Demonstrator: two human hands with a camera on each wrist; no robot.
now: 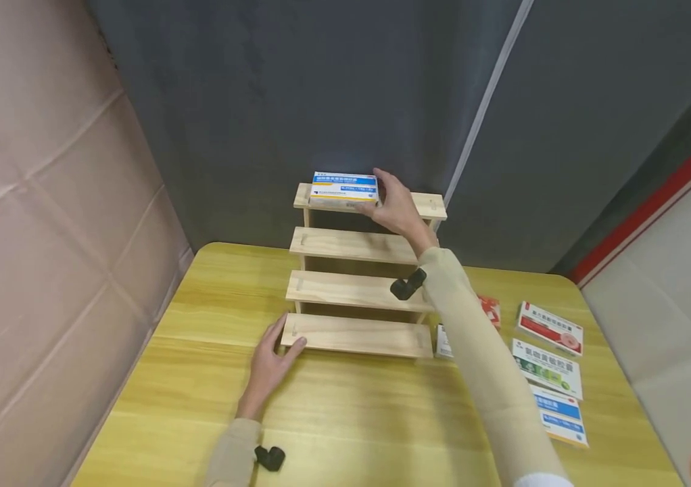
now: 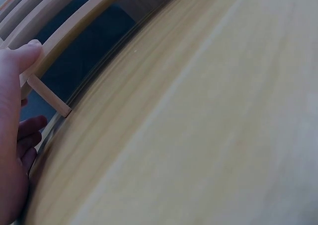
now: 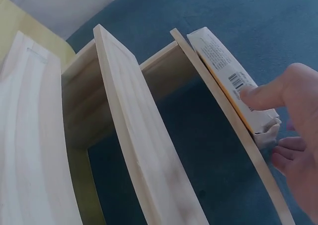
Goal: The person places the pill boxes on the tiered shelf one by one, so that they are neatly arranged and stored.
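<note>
Right hand (image 1: 397, 210) is pinching medicine box (image 1: 343, 189) atop 4-tier wooden rack (image 1: 351, 290); left hand (image 1: 267, 368), part-spread, is gripping lowest tier's (image 1: 358, 334) left end.

R arm (image 1: 494, 365) was stretched fwd, R hand (image 1: 399, 208) was held in pinch, R thumb (image 3: 268, 96) was set opp. R fingers (image 3: 285, 156), L arm (image 1: 234, 450) was extended less, L hand (image 1: 269, 365) was positioned lower, L thumb (image 2: 25, 54) was spread from bent L fingers (image 2: 32, 124).

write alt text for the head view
The right hand holds a blue-and-white box on the top step of a four-step wooden rack, while the left hand holds the left end of the bottom step. More boxes lie on the table at right.
</note>
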